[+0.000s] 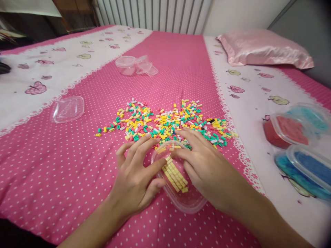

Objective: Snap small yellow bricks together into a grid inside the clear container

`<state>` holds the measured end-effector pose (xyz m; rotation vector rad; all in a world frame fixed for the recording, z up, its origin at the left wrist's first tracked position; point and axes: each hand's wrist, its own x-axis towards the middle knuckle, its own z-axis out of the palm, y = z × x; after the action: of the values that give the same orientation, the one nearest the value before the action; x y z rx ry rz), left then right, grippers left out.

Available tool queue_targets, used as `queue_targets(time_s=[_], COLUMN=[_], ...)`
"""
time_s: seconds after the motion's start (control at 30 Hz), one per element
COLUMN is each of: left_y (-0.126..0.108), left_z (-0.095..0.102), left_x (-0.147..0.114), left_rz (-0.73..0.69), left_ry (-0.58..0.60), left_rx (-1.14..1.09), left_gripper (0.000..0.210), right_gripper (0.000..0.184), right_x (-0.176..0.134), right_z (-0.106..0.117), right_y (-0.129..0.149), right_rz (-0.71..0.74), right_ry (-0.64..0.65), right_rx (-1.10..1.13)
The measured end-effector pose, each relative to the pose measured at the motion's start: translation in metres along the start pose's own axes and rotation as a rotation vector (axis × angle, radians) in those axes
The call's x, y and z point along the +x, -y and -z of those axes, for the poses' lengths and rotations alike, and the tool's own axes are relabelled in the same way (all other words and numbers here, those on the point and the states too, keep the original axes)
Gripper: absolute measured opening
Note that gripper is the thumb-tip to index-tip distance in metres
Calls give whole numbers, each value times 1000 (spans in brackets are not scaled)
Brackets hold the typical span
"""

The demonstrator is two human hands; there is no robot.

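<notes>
A clear plastic container lies on the pink bed cover, with rows of pale yellow toy bricks lined up in it. A few loose bricks show at its far end. My left hand rests at the container's left side, fingers apart, its index fingertip at the top of the yellow rows. From the right, my right hand reaches over the container, fingers stretched out and one fingertip close to the same bricks; its thumb is partly hidden. Just beyond both hands spreads a pile of small coloured bricks.
A clear lid lies to the left. Further back are several clear plastic containers. On the right stand tubs with red contents, blue contents and teal contents. A pink pillow lies at the back right.
</notes>
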<state>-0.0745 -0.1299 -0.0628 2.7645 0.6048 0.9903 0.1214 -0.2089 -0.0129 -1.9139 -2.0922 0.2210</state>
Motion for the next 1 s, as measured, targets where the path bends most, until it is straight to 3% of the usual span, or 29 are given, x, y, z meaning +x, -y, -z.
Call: queue_targets(time_s=[1.0], left_y=[0], left_z=[0], left_x=[3], left_rz=[-26], left_ry=[2], left_rx=[16], left_gripper=[57], right_gripper=[37], right_x=[0], right_z=[-2], right_y=[-2], right_rz=[17], right_ry=[-17], right_rx=[11])
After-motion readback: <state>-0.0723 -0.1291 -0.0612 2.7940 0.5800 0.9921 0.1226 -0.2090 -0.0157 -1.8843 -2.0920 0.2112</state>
